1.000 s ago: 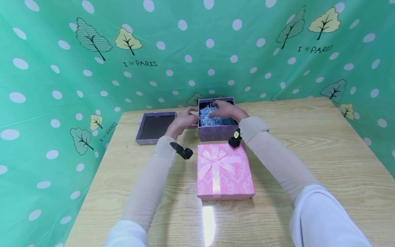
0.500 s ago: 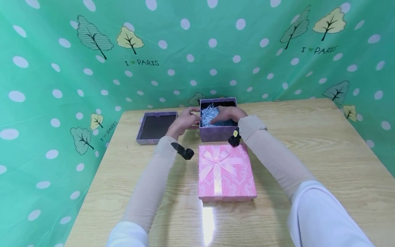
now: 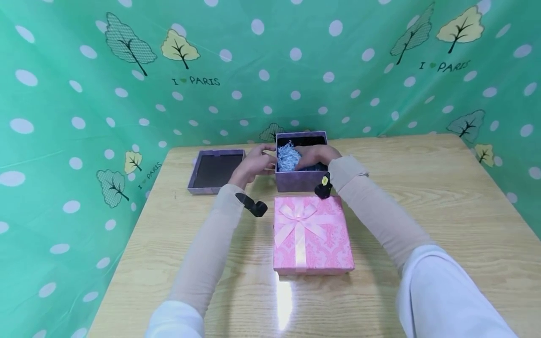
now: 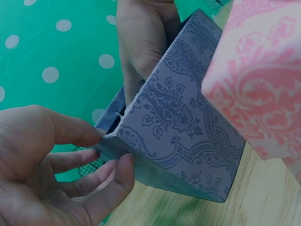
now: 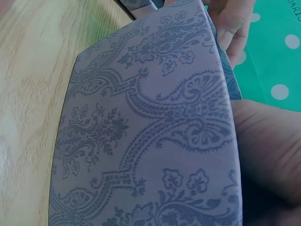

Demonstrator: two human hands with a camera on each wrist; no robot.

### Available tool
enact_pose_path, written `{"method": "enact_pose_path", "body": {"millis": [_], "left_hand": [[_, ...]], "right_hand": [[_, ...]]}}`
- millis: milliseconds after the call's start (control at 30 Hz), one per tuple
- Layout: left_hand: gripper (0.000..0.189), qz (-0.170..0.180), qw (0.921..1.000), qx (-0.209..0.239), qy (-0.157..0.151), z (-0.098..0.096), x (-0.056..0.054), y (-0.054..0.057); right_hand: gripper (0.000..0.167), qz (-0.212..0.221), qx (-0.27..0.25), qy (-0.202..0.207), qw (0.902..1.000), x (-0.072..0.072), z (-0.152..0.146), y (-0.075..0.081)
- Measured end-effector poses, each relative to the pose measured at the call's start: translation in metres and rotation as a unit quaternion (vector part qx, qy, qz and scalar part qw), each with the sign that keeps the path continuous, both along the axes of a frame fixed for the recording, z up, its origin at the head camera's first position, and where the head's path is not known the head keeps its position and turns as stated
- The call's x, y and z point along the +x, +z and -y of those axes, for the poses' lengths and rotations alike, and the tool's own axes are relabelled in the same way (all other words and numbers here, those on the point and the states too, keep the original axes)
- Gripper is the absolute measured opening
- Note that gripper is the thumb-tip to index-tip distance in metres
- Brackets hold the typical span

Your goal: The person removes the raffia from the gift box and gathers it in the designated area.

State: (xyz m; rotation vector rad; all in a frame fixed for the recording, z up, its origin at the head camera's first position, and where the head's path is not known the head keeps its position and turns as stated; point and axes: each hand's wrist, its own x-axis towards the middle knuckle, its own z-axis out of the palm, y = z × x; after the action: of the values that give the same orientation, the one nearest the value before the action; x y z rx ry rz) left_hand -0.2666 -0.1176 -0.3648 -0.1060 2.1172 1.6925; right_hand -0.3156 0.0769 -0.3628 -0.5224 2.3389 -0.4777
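A purple patterned box [image 3: 301, 181] stands at the back of the table, holding a bunch of light-blue shredded paper [image 3: 288, 157] against its left side. My right hand [image 3: 316, 155] reaches down inside, touching the paper's right side; its fingertips are partly hidden. In the left wrist view, a finger of the right hand [image 4: 143, 37] points down into the box. My left hand [image 3: 255, 162] rests its fingertips on the box's left wall and rim, seen closely in the left wrist view, where the fingers [image 4: 123, 176] are loosely bent, not wrapped round it.
A pink gift box [image 3: 313, 244] with a ribbon bow sits just in front of the purple box. The purple box's dark-lined lid [image 3: 215, 170] lies upturned on the left. A green dotted curtain [image 3: 236, 112] hangs behind the wooden table [image 3: 422, 197].
My right hand has moved deeper into the box, and the shredded paper is now bunched to the left, uncovering dark lining at the back. The left hand stays by the wall.
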Motion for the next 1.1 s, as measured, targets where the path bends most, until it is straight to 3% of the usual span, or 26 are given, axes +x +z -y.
{"method": "enact_pose_path", "body": {"millis": [267,533,767,1100], "left_hand": [[0.049,0.005,1.0,-0.001,-0.002,-0.001,0.0,-0.001],[0.048,0.002,1.0,-0.004,-0.005,-0.001,-0.001,-0.001],[0.047,0.0,1.0,0.0,-0.008,0.0,0.0,-0.001],[0.048,0.002,0.9998,0.017,-0.009,0.001,0.001,-0.002]], "right_hand": [[0.075,-0.068,0.001,0.012,0.9976,0.004,0.0,0.005],[0.07,-0.095,0.016,-0.029,0.995,0.013,0.003,0.025],[0.071,-0.13,0.012,-0.026,0.9911,0.017,-0.002,0.043],[0.074,-0.169,-0.036,-0.03,0.9845,0.022,-0.017,0.071]]}}
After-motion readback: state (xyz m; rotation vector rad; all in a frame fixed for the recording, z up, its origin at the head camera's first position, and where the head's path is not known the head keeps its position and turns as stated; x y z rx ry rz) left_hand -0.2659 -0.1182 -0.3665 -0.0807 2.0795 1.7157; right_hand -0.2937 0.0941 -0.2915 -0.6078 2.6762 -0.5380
